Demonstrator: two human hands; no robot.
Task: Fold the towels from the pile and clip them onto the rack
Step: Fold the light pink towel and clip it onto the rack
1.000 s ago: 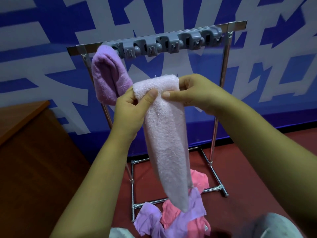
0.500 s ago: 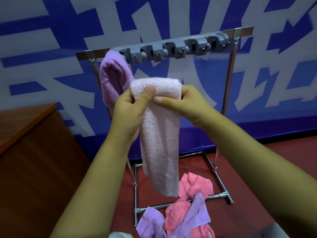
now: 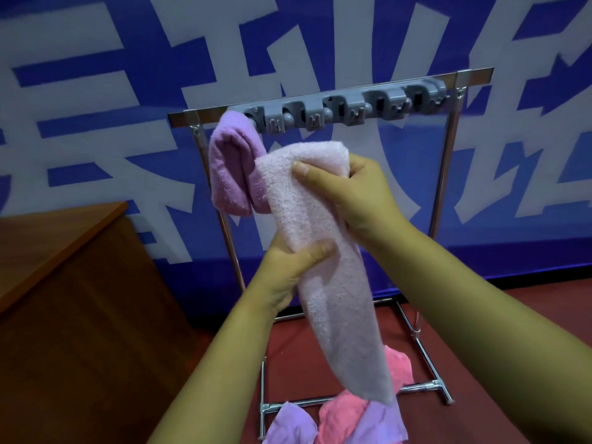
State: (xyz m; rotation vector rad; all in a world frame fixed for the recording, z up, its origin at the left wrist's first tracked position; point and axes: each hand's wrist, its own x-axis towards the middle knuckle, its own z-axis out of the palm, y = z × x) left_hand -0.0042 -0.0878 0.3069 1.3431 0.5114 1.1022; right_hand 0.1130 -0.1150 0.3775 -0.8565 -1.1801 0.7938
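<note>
Pile (image 3: 346,421) of pink and purple towels still on near floor, unfolded. Left hand (image 3: 288,267) clamped mid-length on folded pale pink towel (image 3: 323,251), right hand (image 3: 349,190) pinching its top fold, just below clip bar (image 3: 346,107). One purple towel (image 3: 234,168) clipped at far-left clip; remaining clips look empty, so early days.

The towel pile (image 3: 339,421) is cut off by the bottom edge. The pink towel (image 3: 323,238) hides the left hand's (image 3: 288,270) fingers.
</note>
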